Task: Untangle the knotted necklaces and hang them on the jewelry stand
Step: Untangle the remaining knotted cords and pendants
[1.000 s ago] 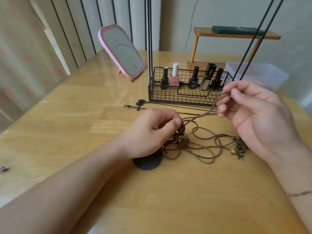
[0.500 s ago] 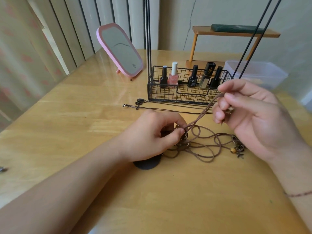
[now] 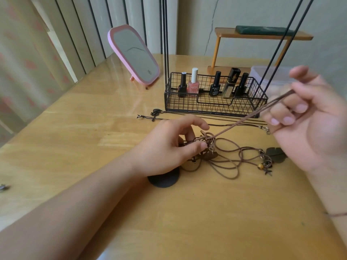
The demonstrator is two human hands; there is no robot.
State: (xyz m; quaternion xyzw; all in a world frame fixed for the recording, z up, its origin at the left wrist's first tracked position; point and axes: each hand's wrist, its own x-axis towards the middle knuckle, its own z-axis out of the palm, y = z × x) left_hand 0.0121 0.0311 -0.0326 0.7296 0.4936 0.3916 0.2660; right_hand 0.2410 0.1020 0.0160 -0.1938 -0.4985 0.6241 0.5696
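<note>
The left hand (image 3: 169, 147) pinches the knot in the brown cord necklaces (image 3: 225, 160), which lie in a loose pile in the middle of the desk (image 3: 75, 147). The right hand (image 3: 304, 117) is lifted up and its grip holds one cord pulled tight from the knot. Behind the pile, thin dark necklaces (image 3: 187, 118) lie flat just in front of the black wire basket (image 3: 216, 107). The desk has bare wood on the left and near the front edge.
</note>
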